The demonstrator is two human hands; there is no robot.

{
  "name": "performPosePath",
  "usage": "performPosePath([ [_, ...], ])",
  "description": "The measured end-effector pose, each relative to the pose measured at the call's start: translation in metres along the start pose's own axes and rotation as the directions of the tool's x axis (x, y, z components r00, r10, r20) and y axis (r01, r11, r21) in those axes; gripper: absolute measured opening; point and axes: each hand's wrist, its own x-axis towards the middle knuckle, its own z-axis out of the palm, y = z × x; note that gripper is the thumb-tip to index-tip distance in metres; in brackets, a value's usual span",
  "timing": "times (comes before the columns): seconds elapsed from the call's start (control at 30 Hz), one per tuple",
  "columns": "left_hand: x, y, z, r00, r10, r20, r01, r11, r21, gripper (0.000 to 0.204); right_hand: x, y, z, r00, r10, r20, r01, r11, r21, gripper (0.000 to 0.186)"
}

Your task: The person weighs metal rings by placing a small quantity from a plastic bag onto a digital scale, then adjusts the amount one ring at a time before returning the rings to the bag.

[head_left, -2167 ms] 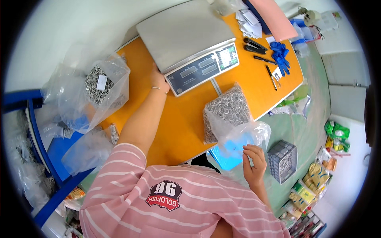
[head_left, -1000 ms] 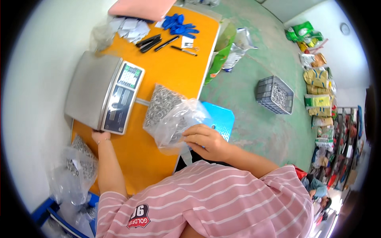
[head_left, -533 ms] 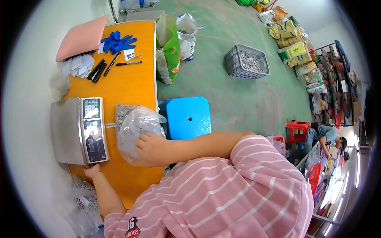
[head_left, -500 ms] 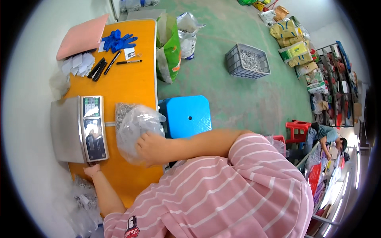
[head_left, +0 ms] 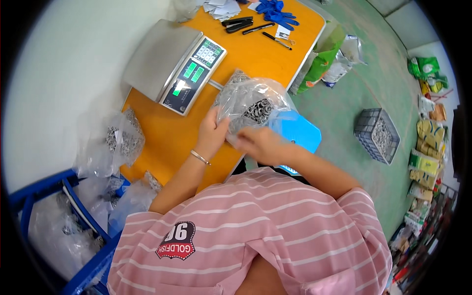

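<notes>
A clear plastic bag of metal rings point(head_left: 258, 110) lies near the front edge of the orange table point(head_left: 278, 59), its mouth opened up to show the rings. My left hand point(head_left: 213, 130), with a bangle at the wrist, grips the left side of the bag's mouth. My right hand point(head_left: 261, 145) has its fingers curled at the bag's front edge, gripping the plastic, and is slightly blurred. Beyond my left hand sits a steel-topped digital scale point(head_left: 167, 64) with green lit displays.
More bags of metal parts point(head_left: 123, 137) lie left, by a blue frame point(head_left: 69, 206). Blue gloves point(head_left: 275, 12), pens and a stapler point(head_left: 237, 24) lie at the far end. Right are a blue stool point(head_left: 302, 132), sacks point(head_left: 324, 56) and a grey crate point(head_left: 376, 135) on the floor.
My left hand has left the scale's edge and moved right onto the bag. The bag's mouth has been opened wider, the rings now showing inside. The view has turned as well.
</notes>
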Motion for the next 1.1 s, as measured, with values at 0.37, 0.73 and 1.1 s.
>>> performPosePath([
  [0.37,-0.036,0.046,0.025,0.862,0.503,-0.066,-0.453,0.821,0.347,0.029,0.102,0.043,-0.017,0.963,-0.106,-0.248,-0.086,0.749,-0.656,0.031],
  [0.73,-0.024,0.031,0.005,0.937,0.325,-0.128,-0.298,0.935,0.191,0.033,0.113,0.059,0.022,0.997,-0.035,-0.066,-0.014,0.776,-0.631,0.035],
  [1.1,-0.013,0.042,-0.024,0.966,0.248,-0.074,-0.245,0.969,0.042,0.033,0.094,0.023,-0.053,0.991,0.054,0.119,-0.075,0.980,0.186,0.033],
])
